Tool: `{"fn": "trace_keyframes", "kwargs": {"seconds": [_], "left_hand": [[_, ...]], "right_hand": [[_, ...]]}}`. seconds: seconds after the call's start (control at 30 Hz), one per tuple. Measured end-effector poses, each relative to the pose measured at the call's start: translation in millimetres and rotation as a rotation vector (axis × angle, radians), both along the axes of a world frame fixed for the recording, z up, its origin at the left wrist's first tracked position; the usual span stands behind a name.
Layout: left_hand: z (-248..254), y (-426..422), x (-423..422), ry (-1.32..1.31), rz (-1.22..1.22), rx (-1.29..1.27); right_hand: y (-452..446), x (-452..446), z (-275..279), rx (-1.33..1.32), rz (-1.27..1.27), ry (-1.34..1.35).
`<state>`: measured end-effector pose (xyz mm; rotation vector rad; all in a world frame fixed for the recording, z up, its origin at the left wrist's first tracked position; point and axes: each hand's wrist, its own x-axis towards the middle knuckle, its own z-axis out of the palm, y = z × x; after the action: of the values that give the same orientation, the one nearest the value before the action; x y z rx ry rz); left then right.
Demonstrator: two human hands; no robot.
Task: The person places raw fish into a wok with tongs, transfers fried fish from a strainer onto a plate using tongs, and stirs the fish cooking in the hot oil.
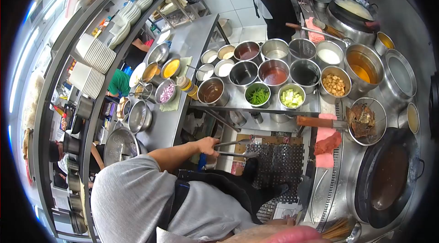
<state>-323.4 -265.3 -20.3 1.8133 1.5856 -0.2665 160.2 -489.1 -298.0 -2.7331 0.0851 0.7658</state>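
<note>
1. Grip state: the left hand is closed around the handle end of the tongs; the 2 tong arms stand apart at the tips, with nothing visible between them.
2. Position: the tongs extend from the left hand toward the right of the view, long axis crosswise, above the perforated floor mat. The tips point toward the stove side.
3. Reference: the pot-laden tabletop lies beyond the tongs, toward the top of the view. The strainer and the wok lie well apart, past the tips.
4. Nearer hand: left.
5. Limits: the right hand shows only in part at the bottom; cannot tell whether its grip is apart or together. The left fingers hide the tong hinge. Lens distortion makes height above the mat hard to judge.
</note>
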Motion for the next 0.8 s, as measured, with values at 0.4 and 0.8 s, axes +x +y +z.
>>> {"fn": "trace_keyframes", "kwargs": {"seconds": [0.4,0.8], "left_hand": [[2.1,-29.3,-61.6,0.173,0.112,-0.13],[-0.2,-24.4,-51.9,0.125,0.153,-0.146]], "right_hand": [[7.3,-9.0,-3.7,-0.034,-0.066,-0.037],[-5.0,-2.6,-4.9,-0.041,-0.143,-0.063]]}}
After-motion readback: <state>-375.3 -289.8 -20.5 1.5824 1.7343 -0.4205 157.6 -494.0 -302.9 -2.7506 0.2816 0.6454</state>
